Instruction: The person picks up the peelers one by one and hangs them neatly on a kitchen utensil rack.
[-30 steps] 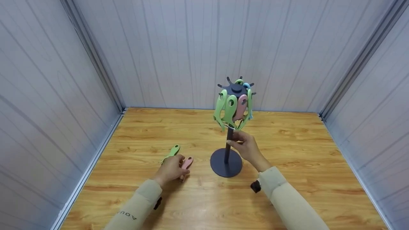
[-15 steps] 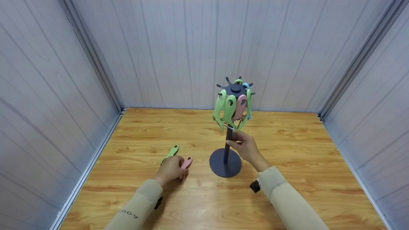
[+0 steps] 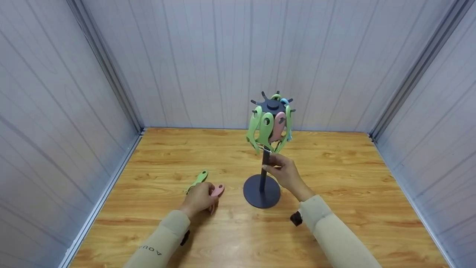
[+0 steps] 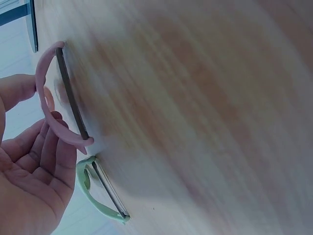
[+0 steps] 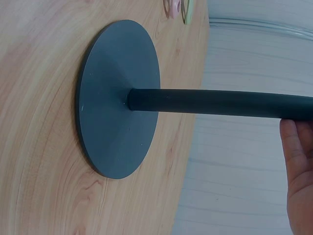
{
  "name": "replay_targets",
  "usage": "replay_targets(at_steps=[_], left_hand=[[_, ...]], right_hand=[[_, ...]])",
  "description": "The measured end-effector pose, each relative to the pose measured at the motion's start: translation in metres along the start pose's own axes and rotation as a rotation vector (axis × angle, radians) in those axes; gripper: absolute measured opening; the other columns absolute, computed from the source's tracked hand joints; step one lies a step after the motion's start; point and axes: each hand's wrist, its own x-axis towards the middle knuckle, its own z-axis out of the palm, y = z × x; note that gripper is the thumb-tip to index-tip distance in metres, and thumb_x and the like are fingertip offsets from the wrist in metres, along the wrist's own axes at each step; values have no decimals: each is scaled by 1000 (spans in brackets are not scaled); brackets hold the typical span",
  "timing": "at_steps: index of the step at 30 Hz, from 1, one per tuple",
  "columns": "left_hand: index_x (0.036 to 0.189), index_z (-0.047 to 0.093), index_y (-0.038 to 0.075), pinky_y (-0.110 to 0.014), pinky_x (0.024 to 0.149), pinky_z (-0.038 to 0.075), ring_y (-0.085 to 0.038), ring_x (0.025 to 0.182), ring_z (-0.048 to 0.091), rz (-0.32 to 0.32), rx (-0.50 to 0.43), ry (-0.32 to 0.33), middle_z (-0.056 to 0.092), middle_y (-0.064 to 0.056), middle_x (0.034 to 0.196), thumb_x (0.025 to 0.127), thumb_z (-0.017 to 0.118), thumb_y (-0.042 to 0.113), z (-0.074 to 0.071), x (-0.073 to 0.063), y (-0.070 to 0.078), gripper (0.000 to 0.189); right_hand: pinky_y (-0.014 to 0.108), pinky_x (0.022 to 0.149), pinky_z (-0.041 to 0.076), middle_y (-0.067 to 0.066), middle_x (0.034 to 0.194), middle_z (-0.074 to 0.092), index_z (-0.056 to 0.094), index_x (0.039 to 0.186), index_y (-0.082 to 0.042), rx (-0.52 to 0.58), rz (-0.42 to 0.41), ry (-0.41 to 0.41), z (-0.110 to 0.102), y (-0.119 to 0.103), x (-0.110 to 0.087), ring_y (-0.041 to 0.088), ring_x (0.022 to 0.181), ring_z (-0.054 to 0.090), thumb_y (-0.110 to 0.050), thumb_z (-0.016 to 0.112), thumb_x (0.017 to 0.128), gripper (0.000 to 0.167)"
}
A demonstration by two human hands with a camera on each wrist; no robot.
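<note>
My left hand (image 3: 199, 199) pinches a pink Y-shaped peeler (image 3: 218, 190) between thumb and fingers, low over the table. Its dark blade and forked head (image 4: 63, 131) show in the left wrist view. Just to the left lies a green peeler (image 3: 201, 176), partly hidden behind that hand. My right hand (image 3: 286, 173) holds the upright post (image 5: 210, 102) of a dark rack with a round base (image 3: 254, 195). From the rack's hooks hang several peelers: green ones (image 3: 265, 128), a pink one (image 3: 279, 128) and a light blue one (image 3: 285, 101), mostly hidden at the back.
The wood-grain table (image 3: 327, 156) carries the rack right of centre. Pale panel walls (image 3: 193, 63) stand at the back and both sides, with metal strips in the corners. Some hooks (image 3: 264, 95) at the rack's back left bear nothing.
My left thumb and fingers have drawn in on the pink peeler's handle. The right hand stays on the post, and the rack has not moved on the table.
</note>
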Motion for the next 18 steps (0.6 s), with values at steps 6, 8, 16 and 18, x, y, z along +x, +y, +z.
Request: replay_targets(at_steps=[6,8,16,18], left_hand=[[130,70,-7,-34,67,61,-15,74,69,15,36,58,77,-10,97,99,76,13,-3,0,2,38],[130,70,-7,-38,74,63,-17,80,68,23,43,82,77,-12,102,99,77,15,-4,0,2,38],[127,72,-3,-31,58,58,-15,65,67,39,-7,124,74,-10,99,101,79,21,-7,1,7,36],[127,73,-2,-29,59,57,-14,68,67,42,-17,141,73,-9,101,100,79,20,-8,1,9,34]], right_hand=[[22,85,62,20,111,79,75,123,2,-5,1,6,0,-2,-1,22,102,76,-2,77,100,23],[23,85,63,21,111,78,75,124,2,-10,-1,5,0,-2,-1,23,102,76,-2,76,100,23],[22,84,63,21,112,78,75,125,2,11,2,10,1,-1,-1,19,101,76,-2,76,100,25],[22,84,63,22,112,79,75,125,2,14,-2,9,2,0,0,19,101,76,-1,77,100,25]])
